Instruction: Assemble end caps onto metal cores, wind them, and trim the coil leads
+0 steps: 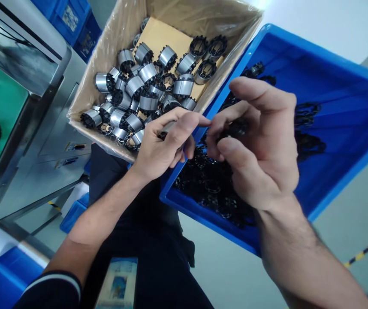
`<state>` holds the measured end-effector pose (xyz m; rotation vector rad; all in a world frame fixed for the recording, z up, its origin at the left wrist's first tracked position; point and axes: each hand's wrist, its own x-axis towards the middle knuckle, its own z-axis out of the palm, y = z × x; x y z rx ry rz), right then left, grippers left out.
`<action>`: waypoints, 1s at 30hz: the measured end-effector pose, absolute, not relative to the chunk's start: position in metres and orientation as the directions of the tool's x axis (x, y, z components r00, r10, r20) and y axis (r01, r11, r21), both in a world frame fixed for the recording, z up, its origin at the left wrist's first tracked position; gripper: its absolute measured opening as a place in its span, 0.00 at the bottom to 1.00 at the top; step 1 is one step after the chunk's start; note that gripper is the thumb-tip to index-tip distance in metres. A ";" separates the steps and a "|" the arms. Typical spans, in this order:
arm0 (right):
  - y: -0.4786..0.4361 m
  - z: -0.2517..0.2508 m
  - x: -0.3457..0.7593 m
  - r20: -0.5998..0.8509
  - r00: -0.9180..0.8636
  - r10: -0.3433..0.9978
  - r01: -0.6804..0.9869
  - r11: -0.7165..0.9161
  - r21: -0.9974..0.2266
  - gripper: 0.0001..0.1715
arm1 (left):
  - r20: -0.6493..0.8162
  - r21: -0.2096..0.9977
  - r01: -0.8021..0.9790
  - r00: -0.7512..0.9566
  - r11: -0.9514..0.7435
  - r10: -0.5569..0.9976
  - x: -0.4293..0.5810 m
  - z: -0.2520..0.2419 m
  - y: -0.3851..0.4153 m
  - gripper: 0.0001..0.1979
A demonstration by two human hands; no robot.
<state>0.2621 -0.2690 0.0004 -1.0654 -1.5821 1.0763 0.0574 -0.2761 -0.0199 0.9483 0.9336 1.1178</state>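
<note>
Over the rim of the blue bin, your right hand has its fingers curled around a small black part, blurred. Just beside, your left hand grasps a grey metal piece, mostly hidden. Black rings lie heaped in the bin; metal-banded cylinders fill the plastic-lined carton adjacent.

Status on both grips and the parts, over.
Left grip curled around a silver part. Right grip holding a dark part over the blue bin. Nothing visibly in the way.
</note>
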 end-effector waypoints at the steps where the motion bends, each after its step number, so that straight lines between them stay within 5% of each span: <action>1: -0.268 0.001 0.257 0.250 -0.210 0.945 0.098 0.275 -0.956 0.25 | -0.115 0.939 -0.303 0.175 0.164 0.978 0.057 -0.020 -0.276 0.36; 4: -0.265 -0.001 0.248 0.323 -0.190 0.927 -0.003 0.328 -0.945 0.18 | -0.175 0.899 -0.367 0.198 0.239 0.964 0.055 -0.022 -0.274 0.32; 11: -0.269 -0.006 0.257 0.251 -0.155 0.956 0.148 0.273 -0.950 0.30 | -0.184 0.898 -0.341 0.286 0.279 0.940 0.056 -0.026 -0.279 0.31; 15: -0.269 -0.007 0.256 0.235 -0.204 0.950 0.086 0.256 -0.963 0.43 | -0.209 0.884 -0.361 0.263 0.297 0.942 0.057 -0.024 -0.282 0.30; 20: -0.267 -0.008 0.253 0.288 -0.196 0.938 0.078 0.307 -0.948 0.32 | -0.214 0.892 -0.339 0.267 0.300 0.940 0.055 -0.028 -0.281 0.29; 30: -0.265 -0.007 0.255 0.310 -0.195 0.930 0.127 0.338 -0.933 0.32 | -0.198 0.880 -0.363 0.309 0.307 0.930 0.053 -0.019 -0.280 0.23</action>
